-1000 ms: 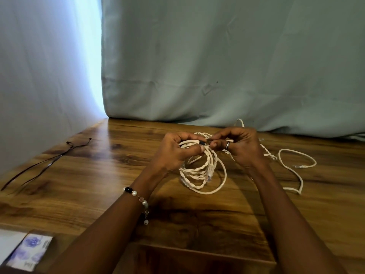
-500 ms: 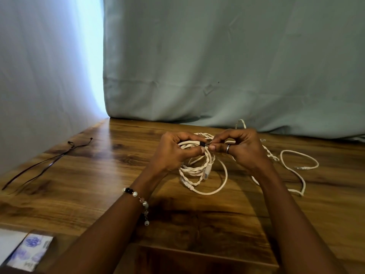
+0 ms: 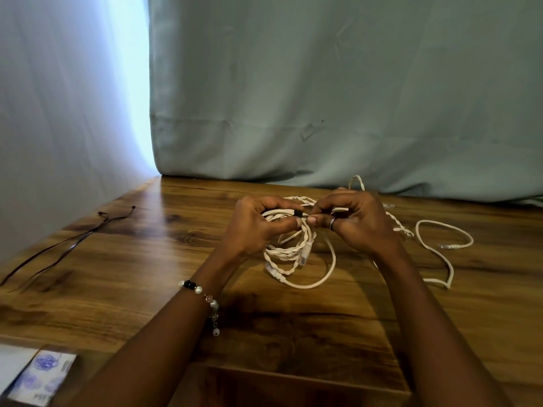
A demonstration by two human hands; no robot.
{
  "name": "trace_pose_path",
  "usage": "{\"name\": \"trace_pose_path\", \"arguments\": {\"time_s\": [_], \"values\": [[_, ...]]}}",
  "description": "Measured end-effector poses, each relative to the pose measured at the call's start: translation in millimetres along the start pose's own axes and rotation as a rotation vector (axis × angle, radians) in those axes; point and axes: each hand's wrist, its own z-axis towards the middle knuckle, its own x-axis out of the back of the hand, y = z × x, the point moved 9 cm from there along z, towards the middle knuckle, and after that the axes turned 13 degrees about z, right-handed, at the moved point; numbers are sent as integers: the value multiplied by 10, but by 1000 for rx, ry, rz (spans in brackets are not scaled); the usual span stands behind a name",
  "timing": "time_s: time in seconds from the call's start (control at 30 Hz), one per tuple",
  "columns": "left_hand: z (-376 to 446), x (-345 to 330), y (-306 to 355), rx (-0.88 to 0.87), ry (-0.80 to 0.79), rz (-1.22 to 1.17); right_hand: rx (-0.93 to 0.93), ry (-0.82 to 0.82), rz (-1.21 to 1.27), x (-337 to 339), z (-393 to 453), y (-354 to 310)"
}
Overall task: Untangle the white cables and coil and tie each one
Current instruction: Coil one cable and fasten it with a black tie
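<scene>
Dim scene overall. Bright bluish light is coming in at the left through the curtain (image 3: 73,113). Glare is showing on the table (image 3: 141,207) near that corner. Arms are casting soft shadows toward the viewer. Wide-angle bending is curving the edges; near corners are blurring slightly.

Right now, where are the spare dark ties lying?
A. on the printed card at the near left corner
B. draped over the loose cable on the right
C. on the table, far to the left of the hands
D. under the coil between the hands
C: the dark ties lie on the wooden table well left of the left hand, apart from the coil and the loose cable.
</scene>
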Motion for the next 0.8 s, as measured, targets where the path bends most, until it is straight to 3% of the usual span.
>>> {"name": "trace_pose_path", "arguments": {"time_s": [0.47, 0.8], "values": [[-20, -70, 52, -74, -69, 88, -79, -78, -11, -76, -2, 39], [-13, -103, -11, -26, -70, 114, -217, -89, 155, -56, 18, 149]]}}
